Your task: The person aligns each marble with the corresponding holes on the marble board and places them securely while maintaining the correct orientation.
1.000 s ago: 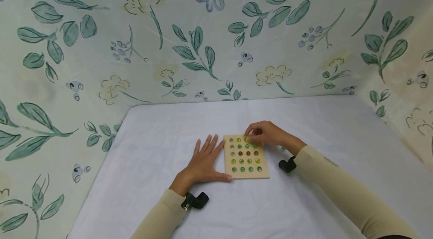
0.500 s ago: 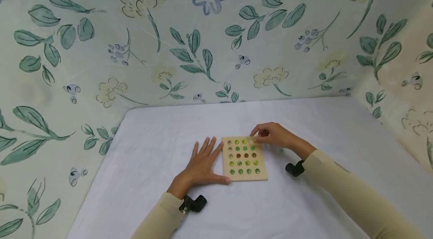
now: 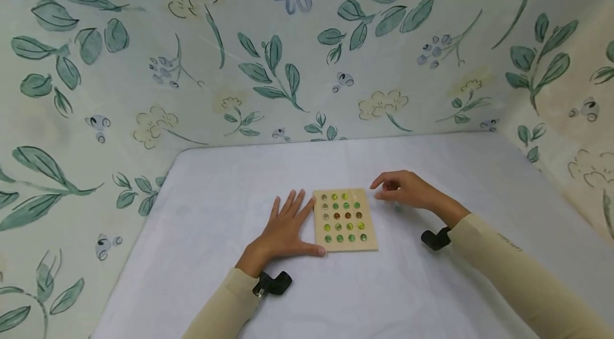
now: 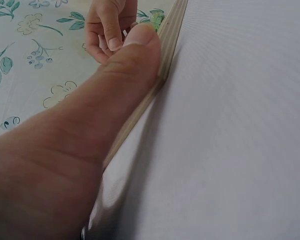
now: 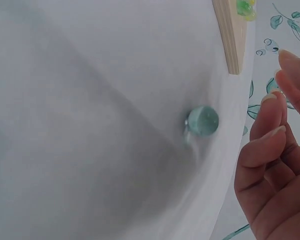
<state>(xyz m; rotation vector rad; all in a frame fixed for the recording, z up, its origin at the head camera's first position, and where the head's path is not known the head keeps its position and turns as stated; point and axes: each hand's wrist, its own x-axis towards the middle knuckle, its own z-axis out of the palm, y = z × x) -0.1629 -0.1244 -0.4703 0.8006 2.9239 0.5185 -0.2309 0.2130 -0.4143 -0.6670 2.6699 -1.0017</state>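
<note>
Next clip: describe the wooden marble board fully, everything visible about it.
The wooden marble board is a pale, flat, nearly square slab lying on the white tablecloth. Its grid of small hollows holds glass marbles, mostly green and yellow-green, with clear ones down the left column and brownish ones in the middle row. The left hand lies flat beside it, thumb pressed against its near left edge. The right hand hovers off its far right corner, not touching.

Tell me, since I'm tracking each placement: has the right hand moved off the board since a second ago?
Yes. The right hand has drawn rightward off the wooden board, now hovering beside its far right corner.
</note>
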